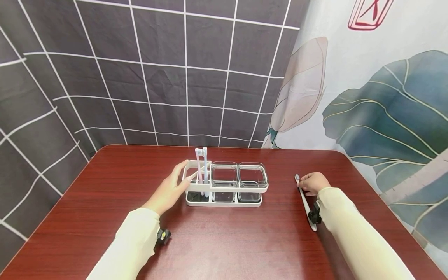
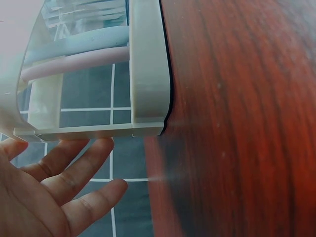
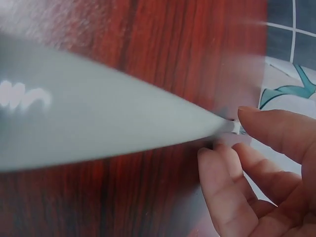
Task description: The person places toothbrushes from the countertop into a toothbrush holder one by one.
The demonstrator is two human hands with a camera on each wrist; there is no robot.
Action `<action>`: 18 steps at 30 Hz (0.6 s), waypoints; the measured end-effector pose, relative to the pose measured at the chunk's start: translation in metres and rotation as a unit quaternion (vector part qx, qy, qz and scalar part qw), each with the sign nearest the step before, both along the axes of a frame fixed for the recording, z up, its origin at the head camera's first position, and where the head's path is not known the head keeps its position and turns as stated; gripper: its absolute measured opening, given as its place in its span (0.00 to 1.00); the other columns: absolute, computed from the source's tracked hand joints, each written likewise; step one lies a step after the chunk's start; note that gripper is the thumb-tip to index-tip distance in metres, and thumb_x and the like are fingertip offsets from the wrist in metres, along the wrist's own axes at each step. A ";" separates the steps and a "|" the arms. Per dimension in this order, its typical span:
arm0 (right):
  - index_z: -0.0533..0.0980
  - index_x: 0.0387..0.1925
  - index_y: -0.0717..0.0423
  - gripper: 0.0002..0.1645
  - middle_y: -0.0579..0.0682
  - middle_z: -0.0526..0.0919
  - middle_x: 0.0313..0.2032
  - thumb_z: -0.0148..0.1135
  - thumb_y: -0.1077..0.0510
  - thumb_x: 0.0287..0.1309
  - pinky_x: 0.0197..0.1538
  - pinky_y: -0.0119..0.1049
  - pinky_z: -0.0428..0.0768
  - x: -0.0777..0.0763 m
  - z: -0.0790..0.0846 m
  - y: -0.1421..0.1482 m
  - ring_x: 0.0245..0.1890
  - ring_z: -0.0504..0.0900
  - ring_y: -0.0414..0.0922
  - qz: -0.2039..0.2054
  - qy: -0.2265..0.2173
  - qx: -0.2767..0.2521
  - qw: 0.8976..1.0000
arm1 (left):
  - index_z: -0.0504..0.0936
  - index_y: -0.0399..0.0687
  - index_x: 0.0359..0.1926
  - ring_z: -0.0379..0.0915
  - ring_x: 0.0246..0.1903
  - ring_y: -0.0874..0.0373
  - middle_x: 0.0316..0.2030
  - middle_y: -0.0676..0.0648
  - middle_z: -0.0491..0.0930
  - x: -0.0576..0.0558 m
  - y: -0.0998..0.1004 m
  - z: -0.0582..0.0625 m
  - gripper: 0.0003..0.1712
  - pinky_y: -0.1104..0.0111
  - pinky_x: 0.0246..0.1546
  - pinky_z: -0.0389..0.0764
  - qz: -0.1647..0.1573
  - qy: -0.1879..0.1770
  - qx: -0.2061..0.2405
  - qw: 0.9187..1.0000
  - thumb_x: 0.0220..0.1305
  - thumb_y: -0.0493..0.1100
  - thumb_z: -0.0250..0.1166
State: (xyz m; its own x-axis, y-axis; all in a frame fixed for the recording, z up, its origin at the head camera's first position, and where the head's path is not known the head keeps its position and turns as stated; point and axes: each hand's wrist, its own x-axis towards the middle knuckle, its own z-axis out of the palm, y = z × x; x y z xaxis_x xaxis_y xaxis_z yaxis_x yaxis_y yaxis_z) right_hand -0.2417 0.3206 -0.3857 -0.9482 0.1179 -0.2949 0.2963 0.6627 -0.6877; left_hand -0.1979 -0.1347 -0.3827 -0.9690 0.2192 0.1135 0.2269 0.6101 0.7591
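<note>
A white toothbrush holder (image 1: 224, 189) stands on the dark red table, with a pink toothbrush (image 1: 200, 167) and a blue toothbrush (image 1: 205, 165) upright in its left compartment. My left hand (image 1: 167, 192) holds the holder's left end, thumb over the front top corner. In the left wrist view, several fingers (image 2: 74, 170) of that hand touch the end bar. On the right, a white toothbrush (image 1: 305, 202) slants, head away from me. My right hand (image 1: 314, 182) pinches it near the head between thumb and fingers; the wrist view partly hides the contact.
Two clear cups (image 1: 224, 177) sit side by side in the holder's middle and right compartments. Behind the table (image 1: 224, 241) hangs a dark gridded cloth (image 1: 161, 85), beside a white curtain with leaf prints (image 1: 388, 105) at the right.
</note>
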 end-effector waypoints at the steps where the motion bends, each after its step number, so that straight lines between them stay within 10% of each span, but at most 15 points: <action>1: 0.75 0.45 0.76 0.16 0.56 0.85 0.33 0.60 0.66 0.58 0.38 0.44 0.84 0.000 -0.001 0.000 0.34 0.79 0.45 0.001 0.000 0.001 1.000 | 0.52 0.50 0.74 0.62 0.65 0.39 0.70 0.39 0.60 0.000 0.000 0.000 0.36 0.42 0.63 0.62 0.000 0.000 0.000 1.000 0.71 0.50 0.54; 18: 0.78 0.25 0.66 0.05 0.49 0.80 0.24 0.61 0.67 0.55 0.32 0.40 0.84 -0.006 -0.007 -0.001 0.26 0.76 0.42 0.008 -0.001 0.051 0.999 | 0.51 0.51 0.74 0.61 0.66 0.39 0.70 0.39 0.59 -0.001 -0.001 -0.002 0.36 0.42 0.63 0.61 -0.001 -0.004 0.000 1.000 0.71 0.50 0.54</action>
